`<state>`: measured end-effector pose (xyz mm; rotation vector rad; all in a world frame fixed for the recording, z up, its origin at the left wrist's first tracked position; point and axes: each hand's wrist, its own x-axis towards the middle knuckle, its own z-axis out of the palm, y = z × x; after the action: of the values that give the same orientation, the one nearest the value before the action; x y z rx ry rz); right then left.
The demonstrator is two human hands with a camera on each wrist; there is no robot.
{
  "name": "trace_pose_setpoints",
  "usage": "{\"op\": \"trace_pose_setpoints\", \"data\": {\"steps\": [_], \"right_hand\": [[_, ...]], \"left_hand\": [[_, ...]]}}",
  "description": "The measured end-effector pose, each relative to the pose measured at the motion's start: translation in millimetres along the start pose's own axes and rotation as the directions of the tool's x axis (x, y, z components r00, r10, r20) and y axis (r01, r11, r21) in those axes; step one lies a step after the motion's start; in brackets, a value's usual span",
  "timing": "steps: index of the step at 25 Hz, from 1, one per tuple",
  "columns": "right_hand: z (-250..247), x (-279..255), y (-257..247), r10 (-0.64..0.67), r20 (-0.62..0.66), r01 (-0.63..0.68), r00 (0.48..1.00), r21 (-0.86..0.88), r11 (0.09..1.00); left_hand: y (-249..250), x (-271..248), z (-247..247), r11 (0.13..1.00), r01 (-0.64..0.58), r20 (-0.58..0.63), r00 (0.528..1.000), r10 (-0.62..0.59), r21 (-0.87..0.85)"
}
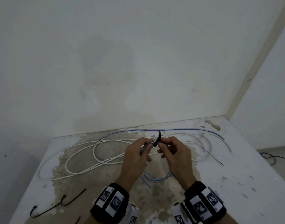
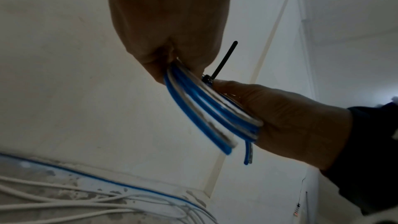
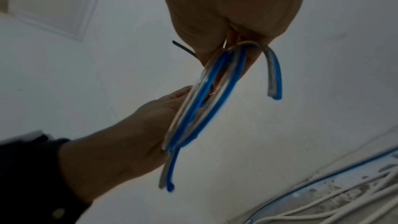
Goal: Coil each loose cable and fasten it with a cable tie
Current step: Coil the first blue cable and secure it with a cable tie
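- Head view: no brand or readable writing shows; the wristbands carry only black-and-white square markers. The left hand and right hand meet above the stained table, fingers curled round the coiled blue-and-clear cable, whose loops hang below them. A black cable tie stands up between the fingertips. Loose white cables and a loose blue-striped cable sprawl behind the hands; spare black ties lie at the near left
- Left wrist view: the left grip pinches the coil at its top; the right hand closes on it from the right, just beside the tie's head
- Right wrist view: the right grip pinches the coil, the tie's tail jutting left; one cable end curls free
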<state>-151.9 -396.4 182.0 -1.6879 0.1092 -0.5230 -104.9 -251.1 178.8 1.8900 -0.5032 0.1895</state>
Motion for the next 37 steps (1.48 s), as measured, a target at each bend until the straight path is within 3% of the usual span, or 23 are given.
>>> {"op": "trace_pose_setpoints", "data": {"steps": [3,8,12,14,16,18,24,29,32,34,37], "right_hand": [[-2.6,-1.9,1.3,-0.006,0.054,0.008,0.999,-0.024,1.0],[2.6,-5.6,-2.7,0.115,0.063,-0.121,0.991,0.086,0.989],[-0.8,-3.9,-7.5,0.221,0.102,-0.233,0.97,0.124,0.965],[-3.9,-1.2,-9.0,0.342,0.215,-0.384,0.915,0.194,0.903],[-8.0,2.1,-9.5,0.464,0.349,-0.566,0.814,0.304,0.766],[-11.8,4.1,-10.4,0.502,0.429,-0.648,0.751,0.334,0.684],[-12.0,2.6,-14.2,0.523,0.479,-0.704,0.705,0.381,0.6],[-15.4,2.1,-14.6,0.511,0.529,-0.735,0.678,0.484,0.474],[-14.1,1.0,-9.1,0.525,0.541,-0.75,0.657,0.54,0.382],[-11.9,-1.9,-3.0,0.544,0.513,-0.727,0.664,0.612,0.311],[-10.5,-5.1,0.6,0.527,0.452,-0.646,0.72,0.714,0.271]], "left_hand": [[0.5,3.0,1.2,0.993,-0.068,0.074,0.995,0.061,0.091],[3.9,0.3,1.6,0.99,-0.049,0.124,0.992,0.033,0.134],[-1.0,2.3,0.6,0.964,-0.153,0.185,0.976,0.114,0.217],[-2.7,1.3,1.3,0.961,-0.17,0.209,0.97,0.124,0.217],[-1.9,-1.4,1.7,0.97,-0.163,0.221,0.968,0.121,0.181],[2.4,-3.0,1.6,0.989,-0.116,0.213,0.973,0.093,0.096],[11.7,-0.7,3.6,0.995,-0.101,0.176,0.98,0.097,0.015],[18.6,-1.3,5.1,0.993,-0.1,0.197,0.974,0.111,-0.063],[23.4,6.0,4.8,0.991,-0.093,0.073,0.992,0.1,-0.095],[33.7,13.6,0.9,0.981,-0.079,0.036,0.996,0.086,-0.175],[48.9,18.7,-4.6,0.985,-0.126,0.138,0.98,0.142,-0.117]]}}
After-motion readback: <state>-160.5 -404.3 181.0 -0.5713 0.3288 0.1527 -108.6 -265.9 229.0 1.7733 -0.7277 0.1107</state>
